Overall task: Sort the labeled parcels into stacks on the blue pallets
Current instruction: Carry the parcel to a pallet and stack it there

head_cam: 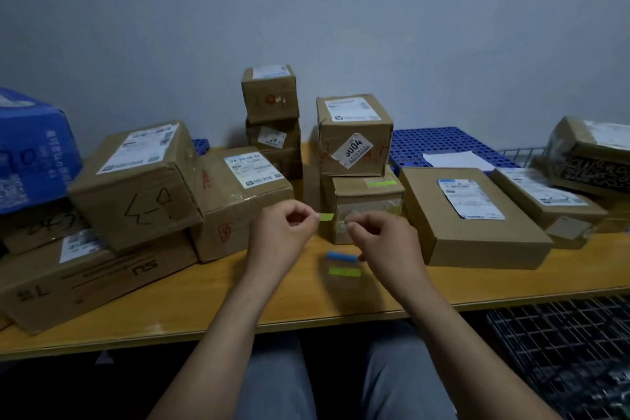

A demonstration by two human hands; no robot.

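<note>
Hands raised over a yellow table crowded with parcels. The left hand pinches a green tab between thumb and forefinger, the tab pointing right towards the small box. The right hand has its fingers curled and its thumb and forefinger brought together close to the taped front of that box; whether they hold anything cannot be told. A second green tab lies on the small box's top, and a box marked 3U04 stands on it. To the left rises a stack of boxes against the wall. A flat box lies to the right, just beside the small box. Behind it lies a blue pallet with a white sheet on it. On the table between the wrists lie a blue strip and a green strip. More cartons and a blue box are heaped at far left.
</note>
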